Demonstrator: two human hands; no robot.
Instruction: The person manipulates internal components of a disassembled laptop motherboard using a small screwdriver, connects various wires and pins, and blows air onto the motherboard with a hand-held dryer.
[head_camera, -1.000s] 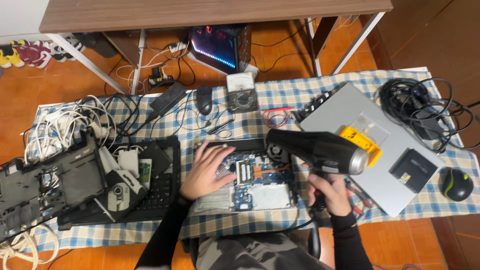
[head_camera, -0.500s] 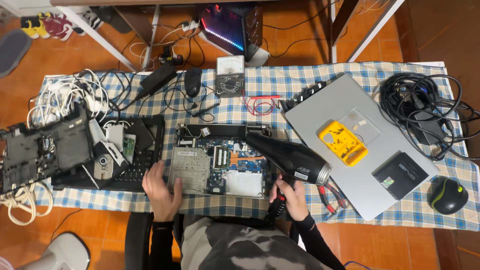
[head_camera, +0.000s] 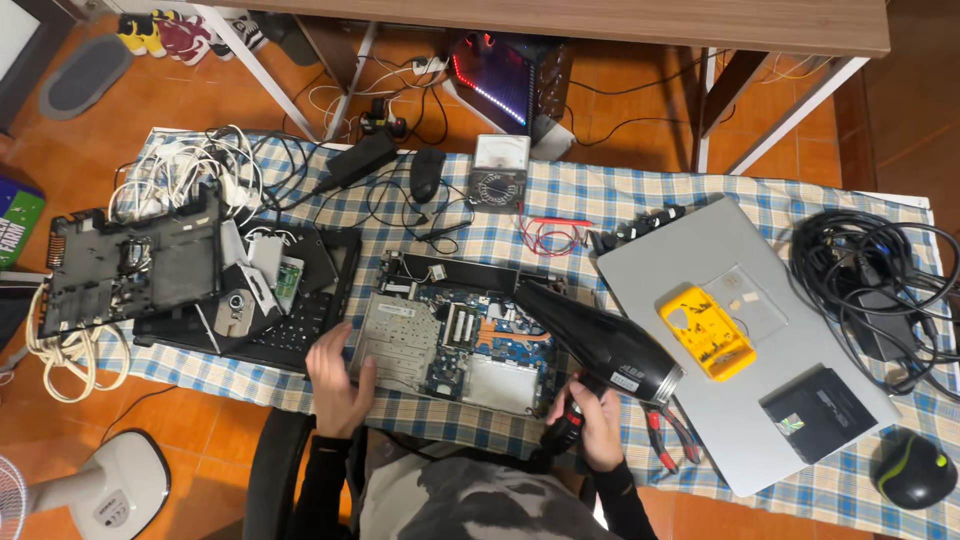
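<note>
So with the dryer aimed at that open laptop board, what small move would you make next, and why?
Probably sweep the black hair dryer slowly across the circuit board. Its nozzle already points there, the right hand grips its handle, and the left hand steadies the board's near-left corner.

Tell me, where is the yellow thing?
In the head view the yellow case lies right of centre, on top of the closed grey laptop, just right of the black hair dryer that the right hand holds.
</note>
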